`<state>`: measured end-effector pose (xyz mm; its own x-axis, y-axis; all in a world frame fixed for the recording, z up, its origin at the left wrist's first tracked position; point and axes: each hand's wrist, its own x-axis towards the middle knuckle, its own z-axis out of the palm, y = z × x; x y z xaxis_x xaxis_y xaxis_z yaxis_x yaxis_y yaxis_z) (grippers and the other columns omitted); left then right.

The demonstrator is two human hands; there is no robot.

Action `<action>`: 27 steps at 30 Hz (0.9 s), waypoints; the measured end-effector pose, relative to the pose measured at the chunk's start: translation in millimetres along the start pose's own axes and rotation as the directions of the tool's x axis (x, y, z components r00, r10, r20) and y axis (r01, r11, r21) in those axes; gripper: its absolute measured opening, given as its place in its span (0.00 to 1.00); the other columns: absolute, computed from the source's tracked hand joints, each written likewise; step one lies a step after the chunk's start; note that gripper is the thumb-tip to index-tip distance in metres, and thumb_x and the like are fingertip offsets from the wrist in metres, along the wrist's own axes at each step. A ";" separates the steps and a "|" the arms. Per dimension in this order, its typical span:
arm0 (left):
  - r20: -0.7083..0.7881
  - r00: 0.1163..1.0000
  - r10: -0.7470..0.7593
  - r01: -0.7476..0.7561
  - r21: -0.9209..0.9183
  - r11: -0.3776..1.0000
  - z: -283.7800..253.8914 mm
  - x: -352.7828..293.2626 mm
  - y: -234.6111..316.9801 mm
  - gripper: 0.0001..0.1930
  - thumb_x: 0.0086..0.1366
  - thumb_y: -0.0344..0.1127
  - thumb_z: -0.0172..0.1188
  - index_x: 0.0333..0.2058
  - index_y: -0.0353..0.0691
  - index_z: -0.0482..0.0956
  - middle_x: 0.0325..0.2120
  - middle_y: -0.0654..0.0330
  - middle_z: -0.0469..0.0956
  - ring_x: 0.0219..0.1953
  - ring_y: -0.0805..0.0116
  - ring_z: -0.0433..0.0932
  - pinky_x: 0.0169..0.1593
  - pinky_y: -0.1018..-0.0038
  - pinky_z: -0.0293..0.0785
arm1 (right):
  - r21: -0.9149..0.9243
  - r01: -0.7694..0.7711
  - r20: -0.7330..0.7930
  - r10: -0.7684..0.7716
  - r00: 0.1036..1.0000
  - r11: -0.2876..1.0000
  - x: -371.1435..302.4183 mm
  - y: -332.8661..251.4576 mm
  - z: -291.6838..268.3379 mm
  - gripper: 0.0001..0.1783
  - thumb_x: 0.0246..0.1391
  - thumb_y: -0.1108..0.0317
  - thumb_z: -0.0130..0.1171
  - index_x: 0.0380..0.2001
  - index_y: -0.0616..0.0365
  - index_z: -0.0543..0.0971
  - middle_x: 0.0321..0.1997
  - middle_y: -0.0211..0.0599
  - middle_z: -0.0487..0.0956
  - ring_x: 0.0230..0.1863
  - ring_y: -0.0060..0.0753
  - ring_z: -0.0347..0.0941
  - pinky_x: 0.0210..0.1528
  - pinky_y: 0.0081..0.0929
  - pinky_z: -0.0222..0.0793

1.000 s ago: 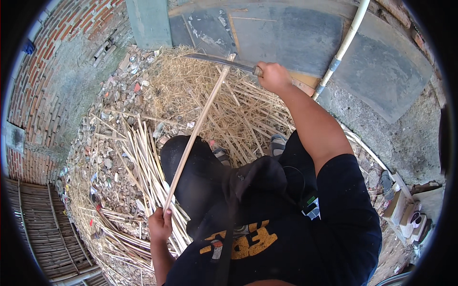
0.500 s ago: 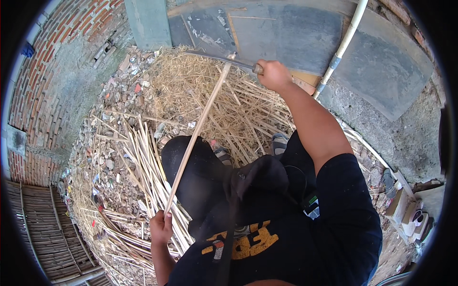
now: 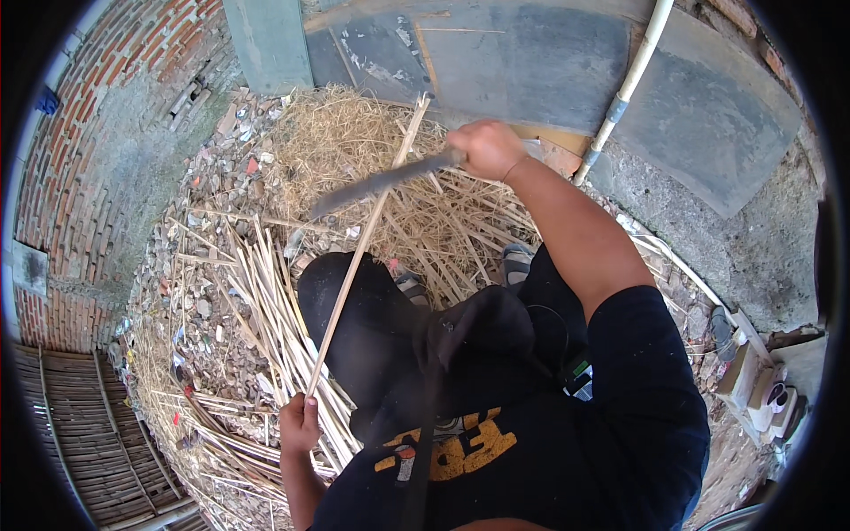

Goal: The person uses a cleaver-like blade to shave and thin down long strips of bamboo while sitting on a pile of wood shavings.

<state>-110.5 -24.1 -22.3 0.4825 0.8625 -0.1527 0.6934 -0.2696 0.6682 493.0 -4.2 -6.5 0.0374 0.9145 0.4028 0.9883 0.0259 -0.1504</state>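
Note:
My left hand (image 3: 299, 423) is closed round the near end of a long pale bamboo strip (image 3: 357, 257), which slants up and away to the right past my knee. Gripped by its handle in my right hand (image 3: 489, 149) is a machete (image 3: 381, 183). Its blade, a little blurred, points left and crosses the strip some way below the far end. Whether blade and strip touch I cannot tell. Beneath the far part of the strip lies a heap of curly shavings (image 3: 332, 133).
By my left leg lies a bundle of split bamboo strips (image 3: 274, 305) on rubble-strewn ground. More loose strips (image 3: 469, 221) spread between my feet. Grey panels (image 3: 531, 62) and a white pipe (image 3: 633, 80) stand ahead, a brick wall (image 3: 84, 142) at left, a slatted bamboo panel (image 3: 88, 425) at lower left.
My right hand has drawn the machete nearer along the strip, from its far tip, and its blade now tilts down to the left. My left hand has stayed in place.

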 end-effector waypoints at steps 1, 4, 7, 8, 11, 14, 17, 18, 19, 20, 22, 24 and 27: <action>-0.014 1.000 0.005 -0.005 0.010 1.000 -1.4 -0.5 0.5 0.24 0.74 0.48 0.55 0.23 0.35 0.67 0.11 0.59 0.65 0.18 0.73 0.61 0.22 0.68 0.60 | -0.003 0.004 -0.007 -0.004 1.000 1.000 0.3 9.4 -2.9 0.07 0.54 0.65 0.62 0.36 0.50 0.79 0.31 0.38 0.83 0.38 0.46 0.82 0.42 0.46 0.78; -0.036 0.999 0.009 -0.006 0.076 0.997 -3.8 4.6 25.7 0.24 0.74 0.47 0.55 0.22 0.35 0.67 0.11 0.57 0.65 0.17 0.72 0.62 0.22 0.67 0.61 | 0.041 -0.545 0.030 0.544 0.839 0.838 0.9 22.0 -6.4 0.14 0.53 0.66 0.60 0.45 0.48 0.81 0.36 0.42 0.85 0.41 0.49 0.82 0.45 0.46 0.79; -0.051 0.999 0.000 0.007 0.133 0.991 -3.6 4.9 28.5 0.24 0.74 0.46 0.56 0.22 0.35 0.67 0.11 0.56 0.65 0.17 0.72 0.62 0.22 0.67 0.61 | 0.007 -0.579 0.066 0.578 0.814 0.815 -0.7 13.4 -11.6 0.21 0.52 0.67 0.59 0.52 0.47 0.80 0.40 0.45 0.85 0.43 0.51 0.83 0.49 0.46 0.79; -0.059 0.998 -0.007 0.014 0.130 0.991 -3.5 4.5 27.0 0.24 0.74 0.46 0.56 0.22 0.35 0.68 0.11 0.56 0.65 0.16 0.72 0.61 0.22 0.67 0.60 | 0.034 -0.539 0.047 0.537 0.842 0.842 0.3 8.2 -12.5 0.20 0.51 0.67 0.60 0.50 0.47 0.81 0.38 0.44 0.85 0.42 0.50 0.83 0.47 0.46 0.79; 0.007 1.000 -0.027 0.025 0.151 0.988 -3.4 8.2 34.8 0.21 0.75 0.45 0.51 0.26 0.34 0.72 0.14 0.56 0.69 0.18 0.69 0.67 0.25 0.66 0.64 | 0.038 -0.332 0.009 0.332 0.943 0.942 -2.7 -4.6 -11.6 0.16 0.49 0.68 0.62 0.44 0.47 0.81 0.35 0.42 0.85 0.41 0.49 0.83 0.45 0.46 0.79; 0.021 0.999 -0.036 0.034 0.076 0.997 -2.6 7.5 24.4 0.22 0.75 0.46 0.52 0.26 0.34 0.72 0.14 0.57 0.68 0.19 0.70 0.67 0.25 0.67 0.64 | -0.020 0.017 -0.009 -0.017 1.000 1.000 -0.4 -20.0 -3.2 0.13 0.47 0.68 0.64 0.39 0.46 0.81 0.33 0.39 0.84 0.39 0.47 0.82 0.42 0.45 0.79; 0.031 0.998 -0.051 0.049 0.063 0.997 -7.3 2.0 5.2 0.23 0.75 0.46 0.51 0.25 0.34 0.72 0.14 0.58 0.68 0.20 0.72 0.66 0.25 0.67 0.63 | -0.087 0.216 0.040 -0.213 0.976 0.972 4.8 -24.8 -6.8 0.09 0.52 0.67 0.63 0.38 0.46 0.81 0.33 0.37 0.83 0.40 0.45 0.82 0.43 0.44 0.79; -0.028 0.999 0.020 -0.019 0.053 0.998 -6.0 1.5 2.2 0.22 0.74 0.44 0.55 0.23 0.35 0.69 0.11 0.58 0.66 0.17 0.73 0.60 0.22 0.68 0.60 | 0.004 -0.126 0.135 0.124 0.983 0.992 5.3 -13.9 -9.9 0.09 0.55 0.66 0.61 0.40 0.46 0.81 0.35 0.40 0.84 0.42 0.46 0.82 0.46 0.43 0.79; -0.032 0.999 0.027 -0.025 0.053 0.998 -8.1 1.5 1.7 0.22 0.74 0.44 0.55 0.23 0.35 0.69 0.11 0.58 0.66 0.17 0.73 0.60 0.22 0.68 0.60 | 0.055 -0.457 0.241 0.432 0.869 0.888 8.9 0.2 -15.7 0.09 0.57 0.65 0.59 0.42 0.47 0.81 0.37 0.42 0.85 0.45 0.47 0.82 0.49 0.43 0.79; -0.029 0.999 0.017 -0.015 0.062 0.998 -10.8 -0.8 0.6 0.22 0.74 0.44 0.55 0.23 0.35 0.69 0.11 0.57 0.66 0.17 0.72 0.61 0.22 0.67 0.60 | 0.062 -0.600 0.157 0.586 0.795 0.797 7.7 15.7 -13.4 0.11 0.59 0.63 0.58 0.44 0.49 0.81 0.40 0.46 0.85 0.46 0.48 0.82 0.51 0.43 0.78; -0.045 0.999 -0.004 0.008 0.087 0.996 -10.9 -4.4 7.9 0.23 0.74 0.45 0.54 0.23 0.35 0.69 0.12 0.55 0.67 0.16 0.67 0.65 0.22 0.65 0.62 | 0.117 -0.789 0.042 0.790 0.611 0.603 -5.2 50.4 -1.4 0.16 0.58 0.61 0.57 0.48 0.54 0.81 0.44 0.50 0.85 0.49 0.49 0.82 0.52 0.43 0.78; -0.066 0.996 0.055 -0.044 0.163 0.986 -6.8 -8.7 3.7 0.22 0.73 0.45 0.55 0.23 0.35 0.70 0.12 0.53 0.68 0.15 0.63 0.66 0.23 0.64 0.63 | 0.158 -0.843 0.014 0.852 0.523 0.515 -14.3 69.9 5.0 0.19 0.56 0.60 0.58 0.49 0.56 0.81 0.46 0.52 0.85 0.50 0.50 0.82 0.52 0.44 0.78; -0.081 0.996 0.042 -0.028 0.165 0.986 -3.1 -6.0 6.9 0.22 0.73 0.45 0.55 0.23 0.34 0.70 0.12 0.53 0.68 0.15 0.62 0.66 0.23 0.64 0.63 | 0.303 -0.853 0.001 0.895 0.446 0.425 -20.4 78.1 5.3 0.21 0.51 0.59 0.61 0.46 0.59 0.81 0.43 0.51 0.85 0.48 0.49 0.82 0.50 0.43 0.77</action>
<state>-110.3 -29.8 -14.6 0.4660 0.8824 -0.0654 0.7588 -0.3605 0.5425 568.6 -18.7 -31.3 0.9011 0.4313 0.0440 0.3428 -0.6468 -0.6813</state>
